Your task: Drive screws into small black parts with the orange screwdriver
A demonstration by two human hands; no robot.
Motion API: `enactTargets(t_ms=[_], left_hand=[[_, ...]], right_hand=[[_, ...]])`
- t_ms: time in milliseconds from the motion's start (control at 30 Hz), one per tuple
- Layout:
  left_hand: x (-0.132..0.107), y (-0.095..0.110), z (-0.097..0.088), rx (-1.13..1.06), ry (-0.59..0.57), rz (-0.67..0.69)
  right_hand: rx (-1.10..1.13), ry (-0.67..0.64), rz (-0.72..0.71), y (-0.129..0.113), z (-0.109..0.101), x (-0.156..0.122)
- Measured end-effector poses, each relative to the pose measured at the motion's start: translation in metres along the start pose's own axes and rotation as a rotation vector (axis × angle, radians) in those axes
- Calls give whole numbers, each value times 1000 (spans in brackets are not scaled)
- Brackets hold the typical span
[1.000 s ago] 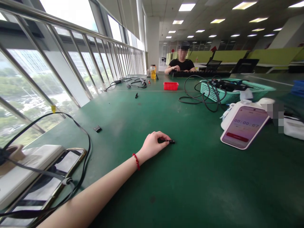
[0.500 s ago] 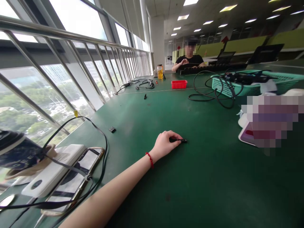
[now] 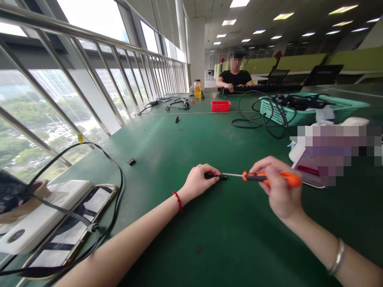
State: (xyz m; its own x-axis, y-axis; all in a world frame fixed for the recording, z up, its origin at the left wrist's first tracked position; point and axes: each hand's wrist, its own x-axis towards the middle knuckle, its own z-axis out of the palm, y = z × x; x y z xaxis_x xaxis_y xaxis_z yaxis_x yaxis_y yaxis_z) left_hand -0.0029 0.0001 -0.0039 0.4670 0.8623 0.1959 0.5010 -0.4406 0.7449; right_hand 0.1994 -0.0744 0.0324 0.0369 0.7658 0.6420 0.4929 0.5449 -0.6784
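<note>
My left hand [image 3: 200,180], with a red bracelet at the wrist, is closed on a small black part [image 3: 222,177] held against the green table [image 3: 179,231]. What exactly the part is cannot be made out; my fingers cover much of it. My right hand [image 3: 279,187] grips a screwdriver [image 3: 289,179] by its orange and black handle. Its thin metal shaft points left, and the tip is at or very close to the right end of the black part. Whether they touch is unclear.
At left are a cable [image 3: 121,187], a white power bank [image 3: 50,215] and a phone [image 3: 72,235]. Small black pieces [image 3: 131,161] lie beyond. Farther back stand a red tray [image 3: 220,106], a jar [image 3: 198,89] and a green basket [image 3: 302,116]. A person [image 3: 235,75] sits across.
My right hand has come into view from the right with the screwdriver, its tip now near the black part. My left hand keeps its grip. The view has shifted slightly.
</note>
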Motion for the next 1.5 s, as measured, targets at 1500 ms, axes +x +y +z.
enactTargets(t_ms=[1500], left_hand=[[-2, 3, 1, 16, 30, 50]], right_hand=[[-89, -3, 13, -19, 13, -11]])
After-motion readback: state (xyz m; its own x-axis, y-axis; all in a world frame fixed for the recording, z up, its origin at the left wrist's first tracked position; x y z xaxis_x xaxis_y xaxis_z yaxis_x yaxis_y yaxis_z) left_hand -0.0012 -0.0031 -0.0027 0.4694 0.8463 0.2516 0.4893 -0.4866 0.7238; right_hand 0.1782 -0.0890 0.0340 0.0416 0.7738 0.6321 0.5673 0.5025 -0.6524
